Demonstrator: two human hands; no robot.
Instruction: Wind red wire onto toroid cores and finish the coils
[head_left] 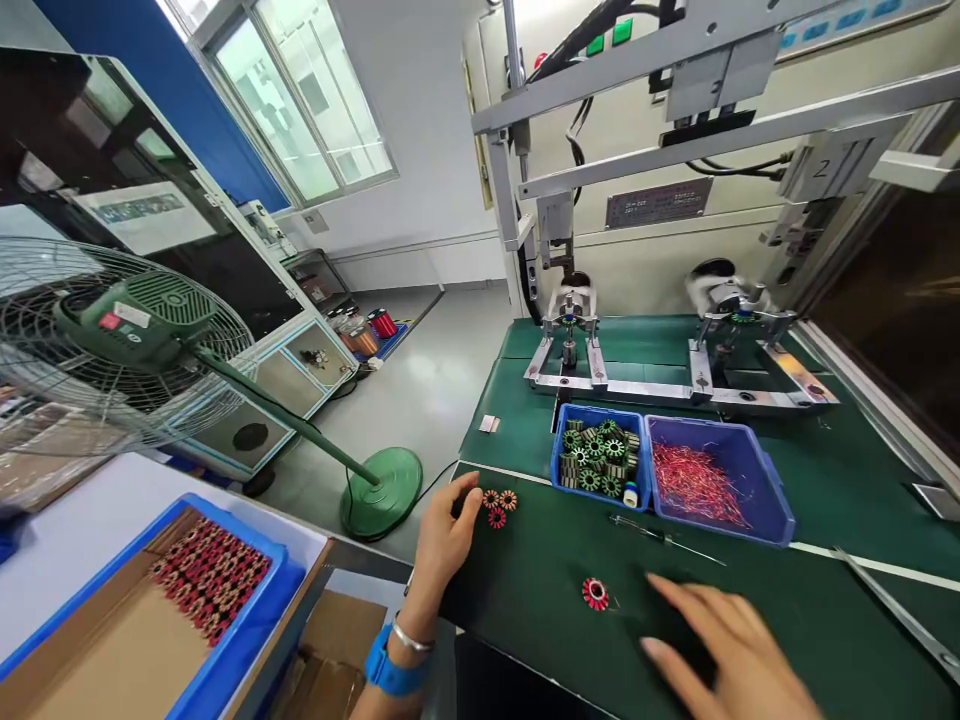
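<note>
A wound stator core (pixel 595 594) with red and white segments and a loose wire end lies by itself on the green mat. To its right is my right hand (pixel 724 640), slightly blurred, with thumb and fingers apart and nothing between them. My left hand (pixel 444 530), wearing a blue wristband and a bangle, is at the mat's left edge. Its thumb and forefinger curve beside a small group of three wound stator cores (pixel 496 518), with a gap between the fingers. A thin screwdriver-like tool (pixel 664 538) lies behind the single core.
A blue bin of green stator cores (pixel 592 478) stands beside a bin of red wire scraps (pixel 701 485). Behind them is a winding machine fixture (pixel 637 390). Tweezers (pixel 900 610) lie right. At left are a blue tray (pixel 279 570) of wound cores and a green fan (pixel 142 320).
</note>
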